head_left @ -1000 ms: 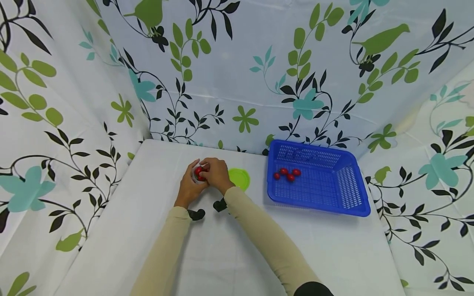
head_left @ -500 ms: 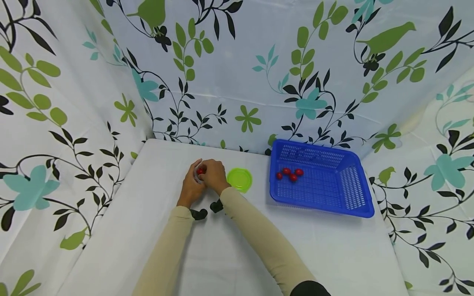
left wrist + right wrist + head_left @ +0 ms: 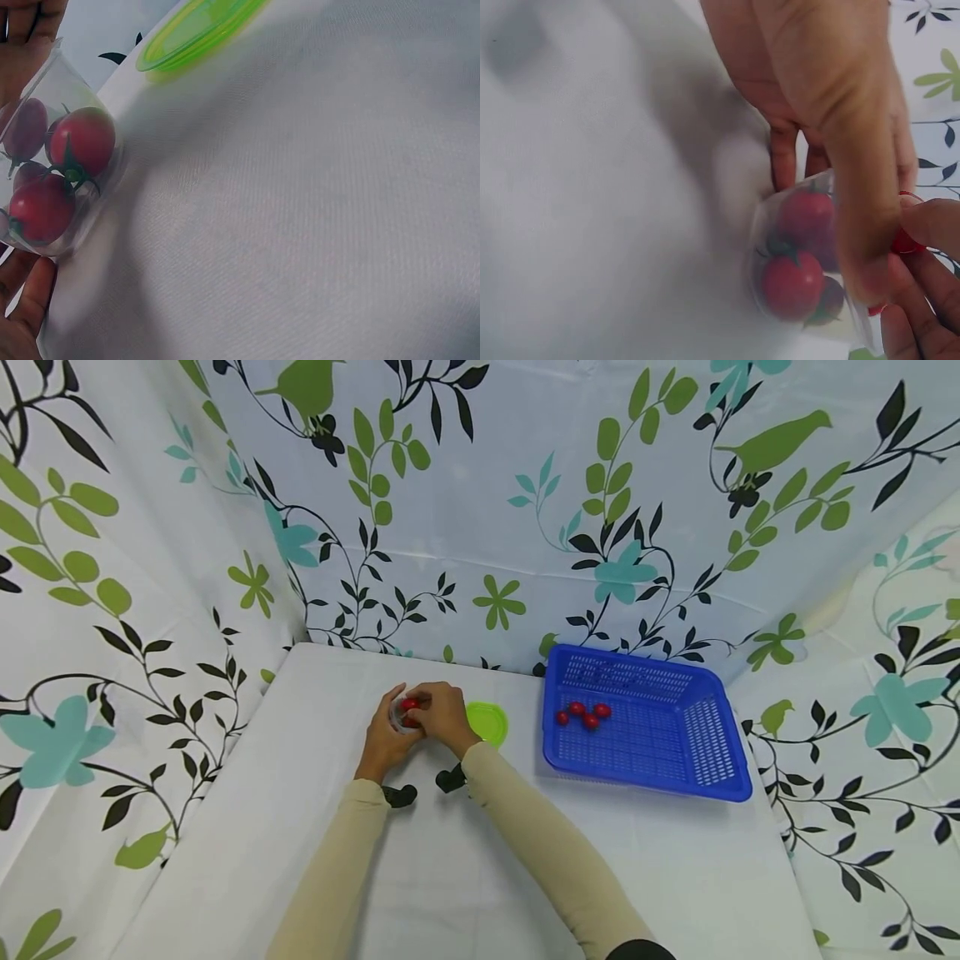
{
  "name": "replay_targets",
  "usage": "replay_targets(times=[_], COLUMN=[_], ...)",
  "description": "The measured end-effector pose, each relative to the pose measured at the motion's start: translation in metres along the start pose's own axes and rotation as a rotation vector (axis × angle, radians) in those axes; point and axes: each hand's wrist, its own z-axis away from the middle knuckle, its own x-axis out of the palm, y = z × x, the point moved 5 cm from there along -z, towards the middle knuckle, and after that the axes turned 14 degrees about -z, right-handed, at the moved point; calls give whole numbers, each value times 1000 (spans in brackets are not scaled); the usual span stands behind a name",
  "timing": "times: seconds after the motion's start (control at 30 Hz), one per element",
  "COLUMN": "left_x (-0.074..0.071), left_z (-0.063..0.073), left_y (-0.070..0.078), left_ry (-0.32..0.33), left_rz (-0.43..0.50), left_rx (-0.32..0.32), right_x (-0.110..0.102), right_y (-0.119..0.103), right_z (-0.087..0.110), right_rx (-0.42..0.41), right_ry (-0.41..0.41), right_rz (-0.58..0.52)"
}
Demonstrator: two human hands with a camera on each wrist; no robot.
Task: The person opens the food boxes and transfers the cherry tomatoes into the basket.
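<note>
My left hand (image 3: 382,745) grips a clear plastic container (image 3: 90,217) low over the white table. Several red cherry tomatoes (image 3: 43,208) with green stems show through its wall. My right hand (image 3: 442,714) is at the container's mouth, thumb and fingers pinching a red tomato (image 3: 907,238) there. In the right wrist view the left thumb lies across the near side of the container, hiding part of it. A lime-green lid (image 3: 487,723) rests on the table just right of my right hand.
A blue perforated basket (image 3: 652,768) stands at the right of the table with several cherry tomatoes (image 3: 591,722) in its left part. Patterned curtains rise behind and at both sides. Black devices (image 3: 400,796) are worn on both wrists.
Half a second ago my right fingers covered more of the container's mouth; now they sit slightly farther right and more red shows. The left hand keeps its hold. Lid and basket stay put.
</note>
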Motion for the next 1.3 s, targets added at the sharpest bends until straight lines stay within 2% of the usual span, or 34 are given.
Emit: replay_targets(times=[0.2, 0.5, 0.67, 0.87, 1.3], left_x=[1, 4, 6, 3, 3], left_z=[1, 1, -1, -2, 0], left_y=[0, -2, -6, -1, -2], left_ry=[8, 17, 32, 29, 18], left_rz=[-13, 25, 21, 15, 33], left_rx=[5, 4, 18, 28, 0], right_x=[-14, -38, -52, -69, -106], right_y=[0, -2, -1, -3, -4], right_z=[3, 9, 11, 13, 25], right_rx=[19, 35, 30, 62, 4], right_ry=[20, 60, 82, 121, 147], right_rz=[-36, -78, -84, -69, -139])
